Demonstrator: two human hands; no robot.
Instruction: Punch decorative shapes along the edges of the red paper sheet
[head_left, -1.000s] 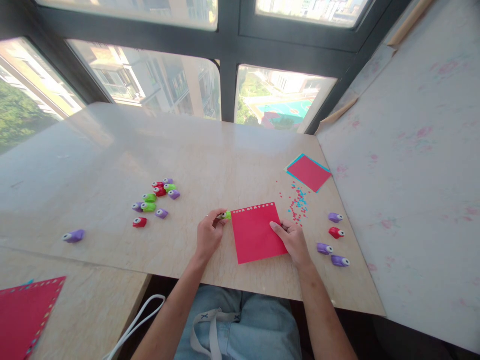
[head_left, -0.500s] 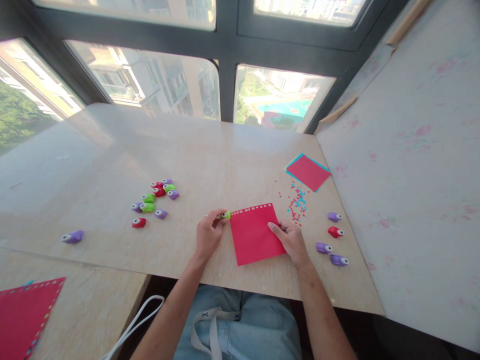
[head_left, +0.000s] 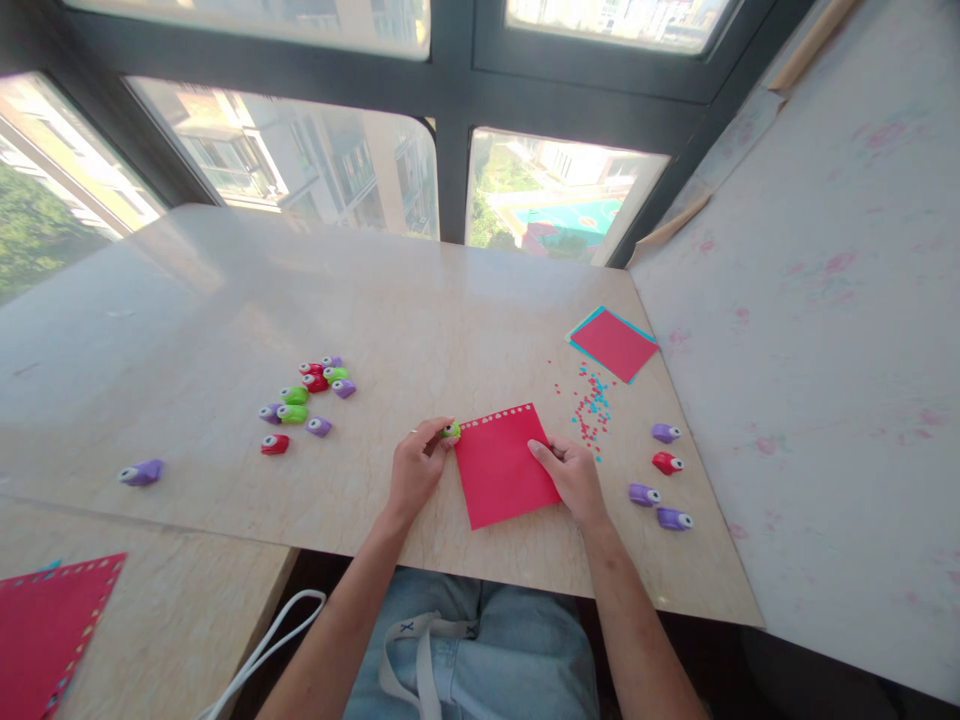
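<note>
A red square of paper [head_left: 501, 468] lies on the marble table [head_left: 225, 300], with a row of small punched holes along its far edge. My left hand [head_left: 417, 466] is closed around a small green paper punch [head_left: 451, 431], held at the sheet's far left corner. My right hand [head_left: 573, 476] rests on the paper's right edge, fingers curled and pinching it.
A cluster of red, green and purple punches [head_left: 304, 395] lies to the left, with one purple punch [head_left: 142, 471] farther out. Several more punches [head_left: 664, 477] sit to the right. Confetti [head_left: 590, 406] and stacked red and blue sheets [head_left: 615, 343] lie beyond. Another punched red sheet [head_left: 45, 625] is at lower left.
The paper and both hands have shifted slightly left. My left hand keeps the green punch at the paper's corner; the rest is unchanged.
</note>
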